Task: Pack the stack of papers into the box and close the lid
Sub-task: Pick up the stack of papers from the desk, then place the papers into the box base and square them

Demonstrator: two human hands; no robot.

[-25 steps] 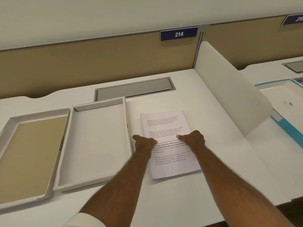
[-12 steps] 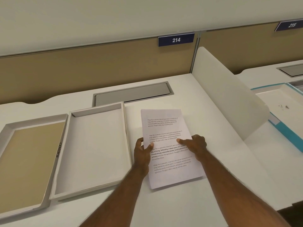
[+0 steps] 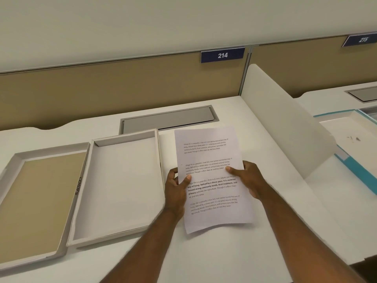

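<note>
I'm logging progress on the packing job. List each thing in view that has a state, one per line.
White printed stack of papers: held by both hands, not yet in the box.
Left hand: gripping the stack's left edge.
Right hand: gripping the stack's right edge.
Shallow white cardboard box: open, empty.
Tan-lined cardboard lid: off, lying inside-up left of the box.
Grey desk cable flap: closed.
</note>
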